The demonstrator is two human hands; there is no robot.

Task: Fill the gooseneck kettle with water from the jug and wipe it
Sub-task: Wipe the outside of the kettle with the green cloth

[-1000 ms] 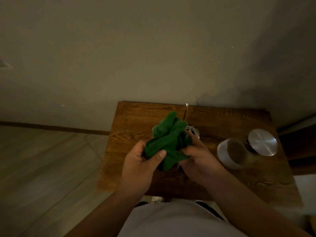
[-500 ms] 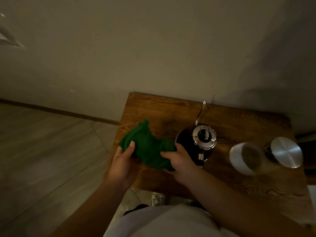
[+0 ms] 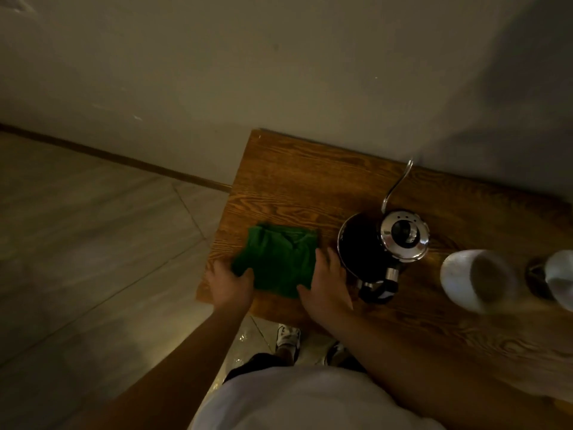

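Item: left hand. Lies flat at the near left corner of the table, fingers spread and pressed on the left edge of the cloth; clamped on nothing.

Item: cloth. Green, folded into a rough square, flat on the table between the two hands and just left of the kettle. Judged step: setting the cloth down tidy, the wiping apparently done. To do it well, both palms should press the folds flat, keep the cloth clear of the table's edge and lift straight up, so nothing drags loose.

Item: right hand. Rests on the right edge of the cloth, fingers loosely apart, gripping nothing; its back sits just beside the kettle's dark body. It should come away toward the person, not sideways, to avoid nudging the kettle.

Item: kettle. Upright on the table, shiny lid in place, thin curved spout aimed at the wall, handle toward the person. Water level cannot be seen.

Item: jug. Pale and blurred, at the right, apart from the kettle; contents unclear.
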